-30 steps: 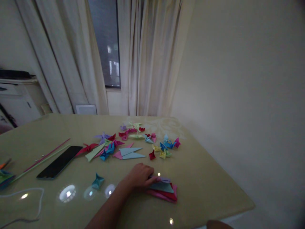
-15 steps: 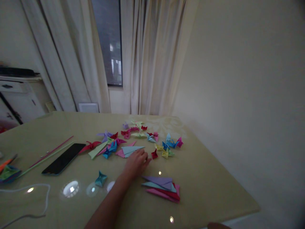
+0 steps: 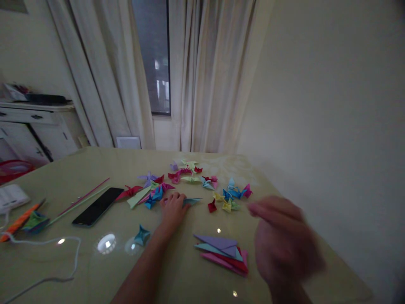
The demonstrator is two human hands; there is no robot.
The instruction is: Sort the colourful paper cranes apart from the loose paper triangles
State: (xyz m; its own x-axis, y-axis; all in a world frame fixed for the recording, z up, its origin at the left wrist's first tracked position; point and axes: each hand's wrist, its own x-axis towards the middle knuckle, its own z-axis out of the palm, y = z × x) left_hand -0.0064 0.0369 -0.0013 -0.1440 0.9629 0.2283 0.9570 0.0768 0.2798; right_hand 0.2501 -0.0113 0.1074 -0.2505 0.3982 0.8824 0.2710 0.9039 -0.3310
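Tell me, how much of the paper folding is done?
Many small folded shapes already lie finished on the table. The left hand rests on a light blue folded sheet; the right hand is a blur nearby. A stack of flat folded sheets looks left to do.

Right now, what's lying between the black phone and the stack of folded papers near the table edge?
In the head view, a small teal paper star lies there, and the left forearm crosses the stretch up to the left hand.
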